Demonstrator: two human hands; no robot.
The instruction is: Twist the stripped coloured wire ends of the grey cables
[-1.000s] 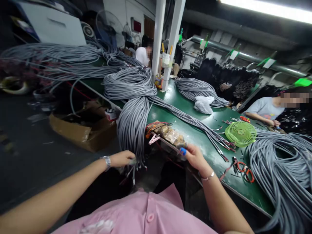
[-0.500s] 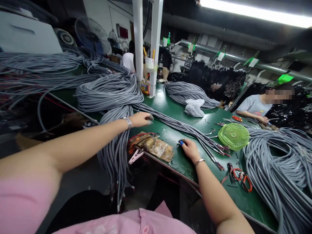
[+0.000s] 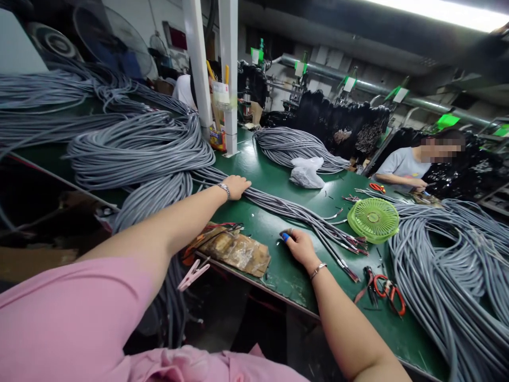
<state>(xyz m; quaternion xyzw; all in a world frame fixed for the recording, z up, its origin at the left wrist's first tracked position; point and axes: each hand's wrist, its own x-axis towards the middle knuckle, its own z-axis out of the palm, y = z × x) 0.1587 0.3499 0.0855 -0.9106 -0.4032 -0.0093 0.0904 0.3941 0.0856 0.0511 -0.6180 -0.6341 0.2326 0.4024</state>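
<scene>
My left hand (image 3: 237,187) reaches over a long bundle of grey cables (image 3: 274,202) lying across the green table. Its fingers curl down round some of the cables, and the fingertips are hidden. Nearer the front edge, my right hand (image 3: 301,246) rests low over the tabletop with thumb and fingers drawn together. A blue cover (image 3: 285,238) sits on one digit. Whatever may be between those fingertips is too small to make out. The bundle's stripped ends (image 3: 358,246), with thin coloured wires, lie to the right of that hand.
Taped brown cardboard (image 3: 238,249) and a pink clip (image 3: 193,274) sit at the front edge of the table (image 3: 254,217). A green fan (image 3: 373,218), red-handled scissors (image 3: 389,293) and coiled cables (image 3: 433,254) lie right. White posts (image 3: 229,79) rise behind. A co-worker (image 3: 405,164) sits far right.
My left hand has moved from above the table near the cable coil onto the cable bundle, its fingers now curled over it. My right hand stays about where it was. The view has shifted slightly.
</scene>
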